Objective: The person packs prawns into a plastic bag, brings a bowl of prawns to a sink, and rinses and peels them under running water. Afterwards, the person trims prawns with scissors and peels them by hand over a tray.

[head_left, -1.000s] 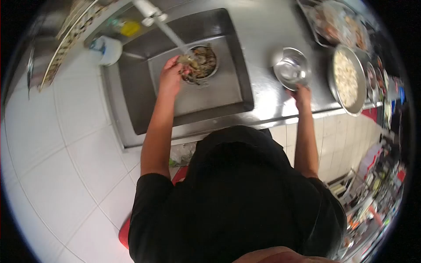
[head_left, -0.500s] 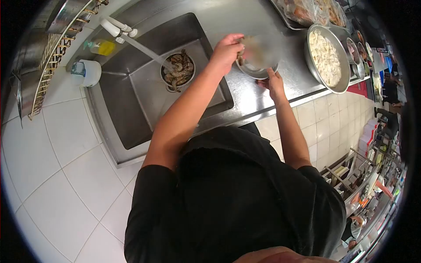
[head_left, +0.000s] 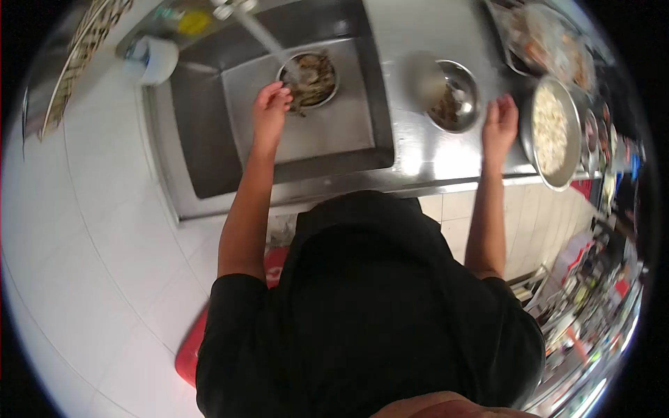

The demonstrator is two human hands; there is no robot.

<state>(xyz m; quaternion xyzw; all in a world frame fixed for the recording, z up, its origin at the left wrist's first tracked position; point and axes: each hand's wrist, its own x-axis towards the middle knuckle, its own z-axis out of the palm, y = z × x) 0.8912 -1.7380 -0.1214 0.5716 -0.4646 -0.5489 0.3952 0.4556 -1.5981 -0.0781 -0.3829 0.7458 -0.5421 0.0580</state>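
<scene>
A round metal container [head_left: 336, 83] in the sink holds a pile of shrimp [head_left: 311, 78], with tap water running onto them. At its left rim is my left hand [head_left: 272, 101], fingers bent and blurred; whether anything is between them cannot be made out. On the counter a shiny metal bowl [head_left: 468, 87] has some brownish pieces [head_left: 446, 108] in its lower left part. My right hand [head_left: 502, 118] is just right of this bowl, apart from it, with nothing visible in its loosely spread fingers.
Water falls from a tap [head_left: 233, 7] above the sink [head_left: 306, 150]. A white container [head_left: 160, 61] stands at the sink's left corner. Right of my right hand is a large bowl of pale pieces [head_left: 550, 132], with a tray of bagged food [head_left: 550, 42] behind it.
My left hand has gone from above the small bowl back to the container in the sink. My right hand has let go of the bowl, which now has brownish pieces in it.
</scene>
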